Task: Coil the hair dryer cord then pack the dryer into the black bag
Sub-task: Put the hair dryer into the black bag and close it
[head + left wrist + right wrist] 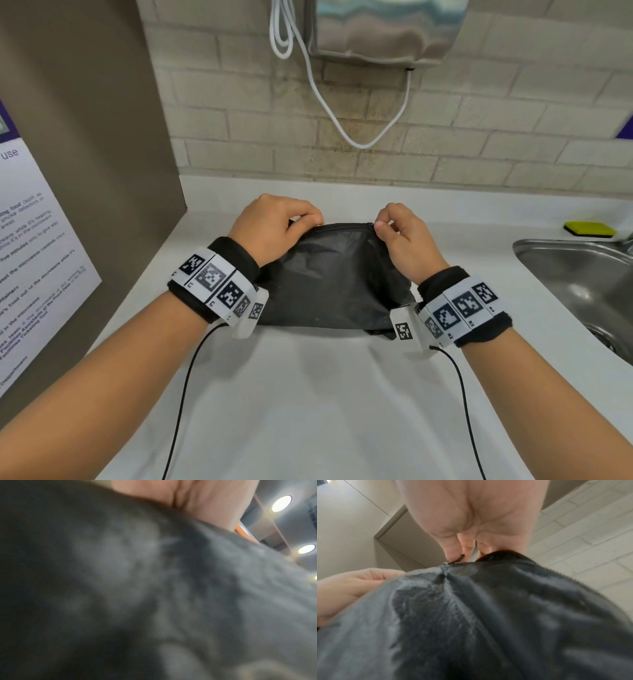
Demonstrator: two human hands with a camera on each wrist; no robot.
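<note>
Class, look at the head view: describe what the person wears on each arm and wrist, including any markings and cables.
Both forearms are bare. The left wrist band is black with a white strip of square black-and-white coded tags; the right wrist band matches. A white tagged mount hangs under each. A thin black cable trails from each band toward the body.

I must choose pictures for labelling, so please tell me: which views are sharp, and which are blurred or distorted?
Head view: sharp, evenly lit, wide-angle bending at the edges. Left wrist view: badly blurred, the black bag fills it; ceiling lights glare. Right wrist view: soft near the lens, yet the right hand pinching the zipper pull is readable.
</note>
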